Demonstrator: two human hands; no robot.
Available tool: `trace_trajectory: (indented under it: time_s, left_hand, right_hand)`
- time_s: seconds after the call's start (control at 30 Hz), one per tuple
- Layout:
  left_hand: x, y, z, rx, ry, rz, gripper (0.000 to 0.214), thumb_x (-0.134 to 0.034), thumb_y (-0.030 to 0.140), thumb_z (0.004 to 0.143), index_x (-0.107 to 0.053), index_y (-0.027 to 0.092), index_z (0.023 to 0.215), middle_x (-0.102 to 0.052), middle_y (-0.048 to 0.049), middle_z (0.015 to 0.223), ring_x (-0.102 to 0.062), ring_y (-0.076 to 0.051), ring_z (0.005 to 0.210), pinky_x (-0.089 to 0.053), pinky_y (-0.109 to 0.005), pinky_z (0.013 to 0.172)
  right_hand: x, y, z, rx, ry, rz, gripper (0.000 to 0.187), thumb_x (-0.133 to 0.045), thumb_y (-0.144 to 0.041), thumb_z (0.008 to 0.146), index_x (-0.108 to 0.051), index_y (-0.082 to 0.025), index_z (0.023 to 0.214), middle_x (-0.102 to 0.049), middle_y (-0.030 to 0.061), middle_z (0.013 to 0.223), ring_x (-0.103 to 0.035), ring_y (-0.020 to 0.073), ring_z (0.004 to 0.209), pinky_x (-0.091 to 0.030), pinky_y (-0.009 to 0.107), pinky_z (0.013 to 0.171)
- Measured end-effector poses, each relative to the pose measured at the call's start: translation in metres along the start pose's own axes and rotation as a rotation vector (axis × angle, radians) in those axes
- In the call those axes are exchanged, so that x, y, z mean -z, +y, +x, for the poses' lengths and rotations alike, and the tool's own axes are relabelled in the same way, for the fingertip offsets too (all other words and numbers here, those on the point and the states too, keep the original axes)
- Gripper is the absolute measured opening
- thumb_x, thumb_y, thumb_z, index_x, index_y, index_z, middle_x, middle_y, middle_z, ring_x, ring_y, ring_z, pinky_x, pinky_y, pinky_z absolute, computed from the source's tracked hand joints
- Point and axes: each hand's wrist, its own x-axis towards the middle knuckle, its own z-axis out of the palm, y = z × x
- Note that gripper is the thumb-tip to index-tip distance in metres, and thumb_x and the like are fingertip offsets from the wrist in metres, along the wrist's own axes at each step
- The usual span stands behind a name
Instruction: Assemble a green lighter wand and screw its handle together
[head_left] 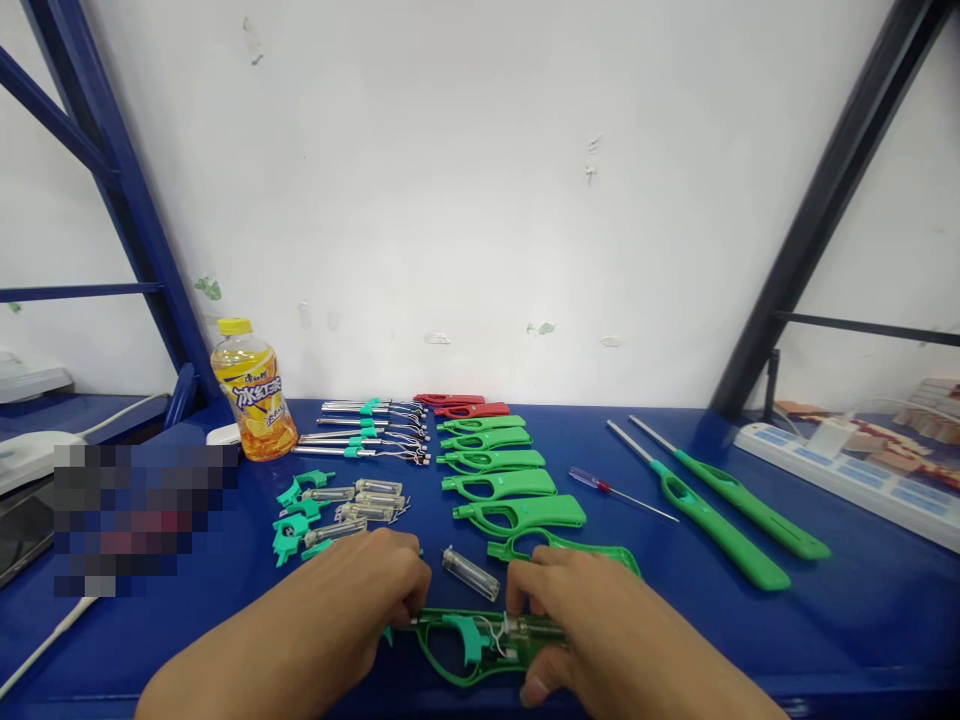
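Right hand (570, 605), seen from the head camera looking forward and down, grips the right part of a green casing (459, 682) at the near edge of a blue table (247, 570), fingers over its far side and thumb on the near side. Left hand (386, 575) is curled over the casing's left end; its fingertips are partly hidden, so whether they pinch or only press cannot be told.

The casing lies between the two hands, its long axis running left to right, with the trigger loop bulging toward the wearer. Inside, a teal trigger (471, 640) sits in the gap between the hands, roughly midway. Just right of it, white wires (493, 632) lead to a clear piece partly covered by the right hand.

Beyond the casing, a loose clear tank (470, 574) slants from far left to near right, its near end just beside the right fingers. Past the right hand rests another green half-shell (600, 552), partly hidden by that hand. Farther off stands a column of green casings (544, 512), with clear tanks (375, 510) to their left.
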Motion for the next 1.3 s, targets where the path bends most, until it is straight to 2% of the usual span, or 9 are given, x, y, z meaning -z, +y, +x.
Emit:
trace_trajectory:
  time_s: [0.17, 0.37, 0.47, 0.67, 0.87, 1.03, 1.17, 1.23, 1.3]
  left_hand:
    - [0.004, 0.002, 0.002, 0.019, 0.008, -0.001, 0.040, -0.047, -0.001, 0.094, -0.072, 0.028, 0.106, -0.072, -0.0012, 0.109, -0.068, -0.019, 0.098, -0.043, -0.031, 0.082]
    - [0.007, 0.005, 0.004, 0.027, 0.016, 0.028, 0.037, -0.048, 0.001, 0.097, -0.072, 0.028, 0.104, -0.073, -0.0005, 0.106, -0.069, -0.020, 0.095, -0.042, -0.032, 0.080]
    - [0.008, 0.007, 0.004, 0.017, 0.014, 0.037, 0.035, -0.049, 0.002, 0.098, -0.072, 0.028, 0.103, -0.073, -0.0013, 0.107, -0.069, -0.020, 0.096, -0.043, -0.032, 0.081]
    - [0.007, 0.003, 0.003, -0.008, 0.008, 0.053, 0.034, -0.053, 0.003, 0.099, -0.072, 0.031, 0.106, -0.075, 0.0002, 0.108, -0.070, -0.020, 0.095, -0.045, -0.031, 0.083]
    - [0.012, -0.004, 0.006, -0.063, -0.020, 0.050, 0.021, -0.063, 0.019, 0.106, -0.074, 0.035, 0.112, -0.076, 0.0013, 0.115, -0.072, -0.020, 0.101, -0.050, -0.029, 0.089]
    - [0.021, 0.007, 0.012, -0.079, 0.068, 0.045, 0.027, -0.050, 0.031, 0.115, -0.070, 0.038, 0.131, -0.072, -0.0010, 0.131, -0.071, -0.020, 0.116, -0.051, -0.031, 0.100]
    - [0.022, 0.019, 0.017, -0.090, 0.231, 0.043, 0.046, -0.053, 0.034, 0.115, -0.048, 0.051, 0.157, -0.061, 0.0015, 0.154, -0.068, -0.022, 0.131, -0.053, -0.033, 0.100]
    - [0.022, 0.022, 0.020, -0.144, 0.281, 0.051, 0.054, -0.060, 0.029, 0.113, -0.044, 0.053, 0.159, -0.061, 0.0027, 0.153, -0.070, -0.022, 0.127, -0.054, -0.033, 0.095]
    - [0.022, 0.023, 0.023, -0.225, 0.314, 0.099, 0.049, -0.063, 0.022, 0.110, -0.054, 0.048, 0.150, -0.071, 0.0034, 0.133, -0.074, -0.021, 0.112, -0.053, -0.032, 0.088]
  right_hand:
    - [0.001, 0.007, 0.003, -0.002, 0.061, 0.045, 0.051, -0.105, -0.017, 0.064, -0.083, -0.031, 0.107, -0.085, -0.0017, 0.106, -0.080, 0.0285, 0.099, -0.045, 0.030, 0.070]
    - [0.012, 0.019, -0.009, 0.033, 0.131, 0.071, 0.031, -0.092, -0.021, 0.088, -0.082, -0.030, 0.116, -0.085, 0.0020, 0.119, -0.080, 0.0314, 0.110, -0.058, 0.039, 0.092]
    - [0.011, 0.043, -0.017, 0.049, 0.220, 0.061, 0.024, -0.069, -0.019, 0.106, -0.079, -0.029, 0.125, -0.081, 0.0057, 0.131, -0.077, 0.0328, 0.121, -0.057, 0.049, 0.107]
    - [0.008, 0.090, -0.013, -0.012, 0.220, 0.056, 0.062, -0.074, -0.004, 0.085, -0.076, -0.030, 0.141, -0.077, 0.0096, 0.147, -0.071, 0.0382, 0.139, -0.054, 0.056, 0.118]
    - [0.014, 0.094, -0.006, -0.016, 0.262, 0.054, 0.060, -0.061, 0.003, 0.084, -0.080, -0.028, 0.133, -0.085, 0.0063, 0.122, -0.080, 0.0313, 0.118, -0.061, 0.046, 0.104]
    - [0.015, 0.099, -0.015, 0.049, 0.281, 0.065, 0.042, -0.066, -0.021, 0.101, -0.079, -0.031, 0.139, -0.084, 0.0089, 0.133, -0.077, 0.0365, 0.125, -0.060, 0.049, 0.105]
    - [0.015, 0.092, -0.031, 0.136, 0.328, 0.094, 0.040, -0.056, -0.034, 0.110, -0.074, -0.034, 0.146, -0.079, 0.0049, 0.145, -0.073, 0.0326, 0.133, -0.054, 0.047, 0.116]
    - [0.015, 0.084, -0.037, 0.173, 0.351, 0.144, 0.039, -0.055, -0.042, 0.113, -0.074, -0.037, 0.147, -0.078, 0.0024, 0.145, -0.072, 0.0313, 0.134, -0.053, 0.046, 0.118]
    - [0.016, 0.076, -0.040, 0.203, 0.353, 0.201, 0.038, -0.055, -0.050, 0.114, -0.073, -0.040, 0.146, -0.078, -0.0001, 0.144, -0.071, 0.0303, 0.134, -0.052, 0.046, 0.119]
